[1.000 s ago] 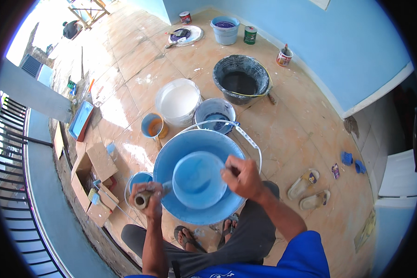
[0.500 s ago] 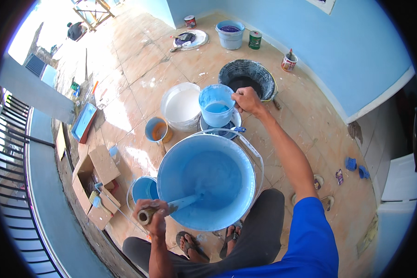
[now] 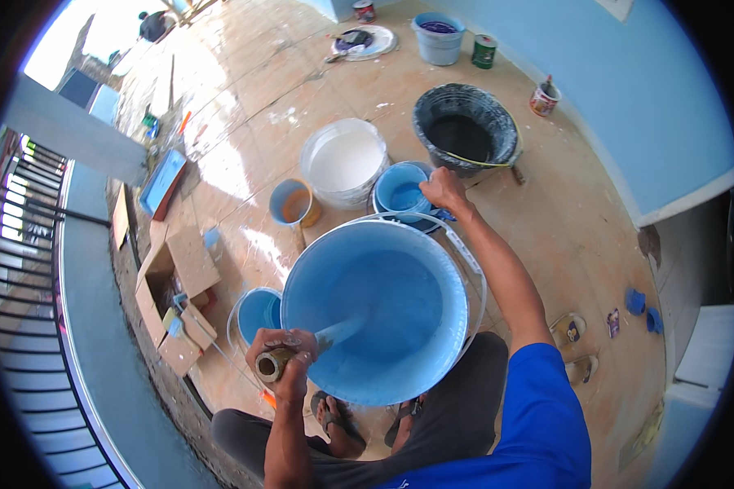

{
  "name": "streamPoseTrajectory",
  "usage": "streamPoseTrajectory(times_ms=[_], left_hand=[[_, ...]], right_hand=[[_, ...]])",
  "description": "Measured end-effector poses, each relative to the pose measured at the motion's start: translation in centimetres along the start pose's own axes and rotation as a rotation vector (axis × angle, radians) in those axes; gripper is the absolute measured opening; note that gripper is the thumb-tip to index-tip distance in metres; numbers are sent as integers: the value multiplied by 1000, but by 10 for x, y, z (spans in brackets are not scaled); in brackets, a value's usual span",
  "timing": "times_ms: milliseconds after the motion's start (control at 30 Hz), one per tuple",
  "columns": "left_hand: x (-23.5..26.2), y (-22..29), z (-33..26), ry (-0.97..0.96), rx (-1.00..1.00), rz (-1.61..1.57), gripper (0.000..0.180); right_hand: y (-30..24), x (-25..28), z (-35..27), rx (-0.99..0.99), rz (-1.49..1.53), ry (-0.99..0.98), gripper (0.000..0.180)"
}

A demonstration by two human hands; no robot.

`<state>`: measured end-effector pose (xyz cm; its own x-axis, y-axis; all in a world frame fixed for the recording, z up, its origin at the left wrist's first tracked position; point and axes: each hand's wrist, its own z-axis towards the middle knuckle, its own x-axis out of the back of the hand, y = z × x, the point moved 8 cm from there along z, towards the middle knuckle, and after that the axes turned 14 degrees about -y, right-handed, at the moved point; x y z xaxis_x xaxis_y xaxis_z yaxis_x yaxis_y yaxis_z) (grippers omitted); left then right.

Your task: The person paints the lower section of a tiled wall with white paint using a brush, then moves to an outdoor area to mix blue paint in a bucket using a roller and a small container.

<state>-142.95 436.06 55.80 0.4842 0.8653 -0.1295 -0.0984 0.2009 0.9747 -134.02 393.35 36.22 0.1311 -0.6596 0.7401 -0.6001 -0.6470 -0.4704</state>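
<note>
A large pale-blue bucket [image 3: 456, 346] with light-blue liquid paint [image 3: 400, 326] stands in front of my legs. My left hand [image 3: 289, 352] is wrapped round a hollow bamboo stick [image 3: 340, 332], which slants down into that paint; its lower part is coated blue. Beyond the bucket's far rim, my right hand [image 3: 446, 191] grips the right side of a small blue pail [image 3: 389, 201] with some blue paint inside. The pail is upright, low over a dark-topped lid or container [image 3: 429, 226]; whether it rests there I cannot tell.
A bucket of white paint [image 3: 334, 196], a black bucket [image 3: 426, 151] and a brown-stained cup [image 3: 311, 214] stand beyond. A blue pail [image 3: 247, 303] and cardboard box [image 3: 197, 259] are at left. Paint tins [image 3: 484, 54] line the wall. A person [image 3: 152, 27] is far off.
My right hand has lowered the small pail behind the large bucket. My left hand has shifted slightly right with the bamboo stick, which stays in the paint. The view has shifted too.
</note>
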Motion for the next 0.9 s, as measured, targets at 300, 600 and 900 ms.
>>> streamPoseTrajectory(times_ms=[300,600,900], left_hand=[[-1,-3,12,107,-158,230,24],[-46,12,23,-250,-181,349,20],[-23,28,-8,-397,-57,263,35]], right_hand=[[-3,9,3,-9,-81,110,39],[-92,78,-201,544,627,165,15],[-204,-74,-353,949,19,-79,71]])
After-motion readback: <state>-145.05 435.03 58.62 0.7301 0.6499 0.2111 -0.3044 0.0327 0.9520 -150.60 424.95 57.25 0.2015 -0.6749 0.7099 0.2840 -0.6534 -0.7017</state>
